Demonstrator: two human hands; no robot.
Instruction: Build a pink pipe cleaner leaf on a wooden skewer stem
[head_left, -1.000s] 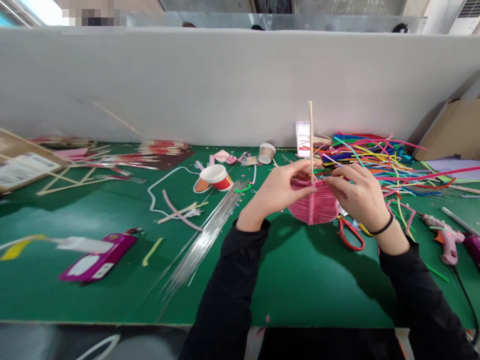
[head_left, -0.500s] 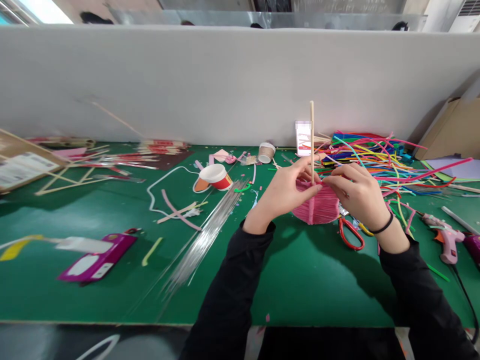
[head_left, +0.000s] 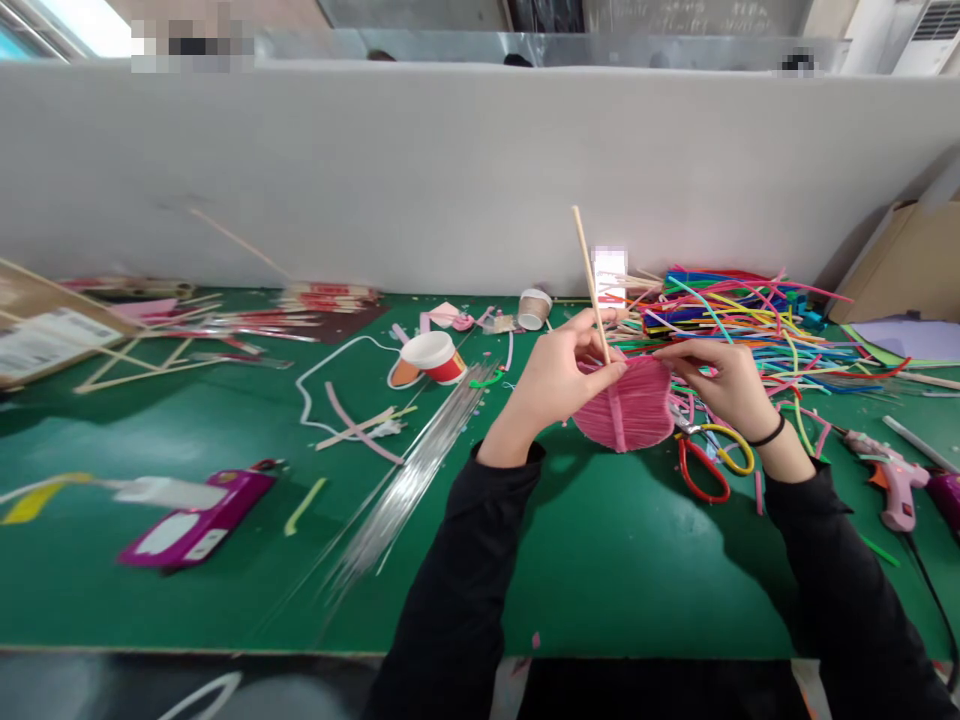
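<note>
A rounded pink piece of pipe cleaners laid in close rows [head_left: 637, 412], with a ridge down its middle, is held above the table. My left hand [head_left: 559, 375] is closed on its upper left part and on a wooden stick [head_left: 587, 265] that rises from it, tilted left. At the upper right edge of the piece, the fingers of my right hand [head_left: 720, 385] pinch together; whether a strand is between them is hard to see. Just below that hand lie scissors [head_left: 703, 470] with one red and one yellow handle, their blades partly behind the pink piece.
Colourful pipe cleaners [head_left: 750, 320] are heaped at the back right, beside a phone [head_left: 610, 275]. A pink glue gun [head_left: 892, 475] lies far right. Thin clear rods [head_left: 412, 475], a paper cup [head_left: 435, 357] and a purple box [head_left: 199, 520] lie to the left. A grey partition [head_left: 450, 180] stands behind.
The stick has gone from upright to tilted left. My right hand has shifted slightly right, uncovering more of the scissors. A long pink strand reaching far right no longer shows there.
</note>
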